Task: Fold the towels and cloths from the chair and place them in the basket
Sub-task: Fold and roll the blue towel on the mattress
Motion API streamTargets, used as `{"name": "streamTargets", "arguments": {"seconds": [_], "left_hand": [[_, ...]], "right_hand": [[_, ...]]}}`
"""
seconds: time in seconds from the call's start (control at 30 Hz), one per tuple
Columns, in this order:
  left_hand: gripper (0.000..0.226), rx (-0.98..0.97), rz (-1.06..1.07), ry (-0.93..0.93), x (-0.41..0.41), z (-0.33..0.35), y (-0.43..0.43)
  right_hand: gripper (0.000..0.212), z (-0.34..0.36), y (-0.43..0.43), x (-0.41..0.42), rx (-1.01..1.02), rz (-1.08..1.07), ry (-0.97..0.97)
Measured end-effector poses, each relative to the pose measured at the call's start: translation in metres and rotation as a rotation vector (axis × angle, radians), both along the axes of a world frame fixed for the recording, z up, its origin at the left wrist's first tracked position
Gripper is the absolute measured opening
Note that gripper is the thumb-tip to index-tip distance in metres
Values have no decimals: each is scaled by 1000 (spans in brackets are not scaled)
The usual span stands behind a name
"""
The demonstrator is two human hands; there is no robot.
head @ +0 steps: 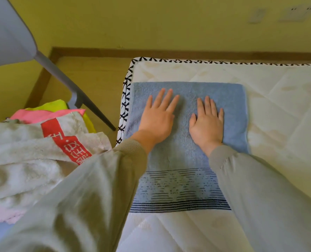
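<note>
On the white quilted mattress (278, 106), up near its left corner, lying flat: a blue towel (178, 157) with a dark striped band across the near end. Pretty square to the mattress, left side running right along the black-and-white trim (125, 99).

Both palms down on the upper half of it. Flat on the terry, the left hand (157, 119), fingers straight and a bit spread, pointing away and slightly right. Just beside it, the right hand (207, 126), also flat, fingers straight and close together, little finger near the towel's right edge. No curling or pinching with either one, just open palms pressing down. Small strip of bare towel between the two. Grey-green sleeves (87, 188) down to both wrists.

Off to the left: a heap of more laundry. On top, an off-white towel (23, 146) with a red band (67, 140) and white characters. Behind that, a pink cloth (42, 113) and a yellow cloth (54, 104) poking out. Support under the heap: can't tell.

Further back, a grey chair (9, 33), one leg (89, 104) slanting down to the wooden floor (96, 75) beside the mattress. Yellow wall (151, 24) behind, brown skirting board (169, 52) along the bottom.
</note>
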State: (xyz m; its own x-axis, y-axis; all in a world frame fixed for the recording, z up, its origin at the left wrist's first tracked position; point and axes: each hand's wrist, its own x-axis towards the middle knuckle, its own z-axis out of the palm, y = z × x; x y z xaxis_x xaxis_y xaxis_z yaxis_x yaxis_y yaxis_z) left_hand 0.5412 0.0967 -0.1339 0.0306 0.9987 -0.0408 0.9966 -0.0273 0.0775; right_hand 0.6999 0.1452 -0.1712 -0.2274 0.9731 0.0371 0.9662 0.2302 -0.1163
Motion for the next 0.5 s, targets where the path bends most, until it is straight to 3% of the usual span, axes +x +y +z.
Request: {"name": "streamTargets", "arguments": {"seconds": [0.13, 0.27, 0.33, 0.43, 0.5], "left_hand": [[62, -119, -216, 119, -36, -12, 19], [68, -198, 143, 238, -107, -7, 11], [68, -167, 254, 267, -104, 7, 14], [66, 4, 100, 167, -47, 21, 20], [66, -37, -112, 111, -20, 5, 5]], "right_hand": [[58, -2, 2, 0, 14, 0, 4], [59, -2, 1, 1, 13, 3, 7], [58, -1, 2, 1, 15, 8, 10], [58, 0, 2, 1, 10, 6, 10], [58, 1, 1, 1, 15, 5, 15]]}}
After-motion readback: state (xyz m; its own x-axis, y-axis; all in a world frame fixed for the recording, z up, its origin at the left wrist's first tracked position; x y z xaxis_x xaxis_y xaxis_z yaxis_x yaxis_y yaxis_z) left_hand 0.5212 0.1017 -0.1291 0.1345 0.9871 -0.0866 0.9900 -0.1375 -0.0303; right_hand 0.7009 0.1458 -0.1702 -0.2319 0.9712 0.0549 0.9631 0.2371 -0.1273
